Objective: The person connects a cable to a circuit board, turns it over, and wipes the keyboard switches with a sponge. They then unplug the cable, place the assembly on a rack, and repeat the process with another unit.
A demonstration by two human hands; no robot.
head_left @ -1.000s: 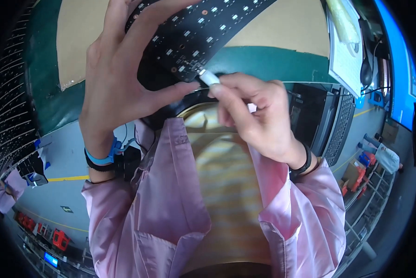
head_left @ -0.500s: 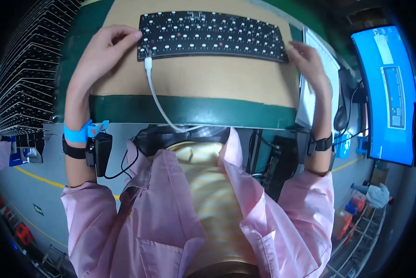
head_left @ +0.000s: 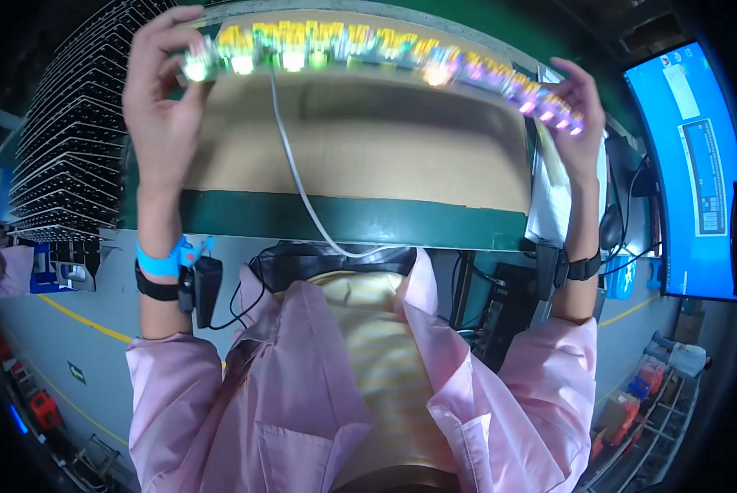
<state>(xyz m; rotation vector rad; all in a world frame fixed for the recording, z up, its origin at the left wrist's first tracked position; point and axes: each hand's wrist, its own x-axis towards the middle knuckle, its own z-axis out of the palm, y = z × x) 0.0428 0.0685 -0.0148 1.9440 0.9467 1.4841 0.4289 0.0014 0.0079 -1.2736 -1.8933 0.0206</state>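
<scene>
My left hand (head_left: 161, 111) grips the left end of a keyboard circuit board (head_left: 360, 51), thumb below and fingers above. At its other end my right hand (head_left: 580, 131) is closed round the edge. Both hands hold the board tilted up above a brown cardboard sheet (head_left: 368, 160), so its edge faces me. Yellow parts line it, and glowing lights run from white-green on the left to pink-violet on the right; motion blurs the details. A white cable (head_left: 293, 168) hangs from the board's left part and drops past the table's front edge.
Tall stacked racks of dark boards (head_left: 73, 148) stand at the left. White sheets (head_left: 549, 209) lie right of the cardboard, near a dark mouse (head_left: 610, 230). A lit monitor (head_left: 684, 172) shows a keyboard diagram. The green table edge (head_left: 360, 220) runs in front of me.
The board, flat on the cardboard before, is now lifted and tipped edge-on, with its lights showing. Both hands have closed on its ends. The cable has been drawn up with it.
</scene>
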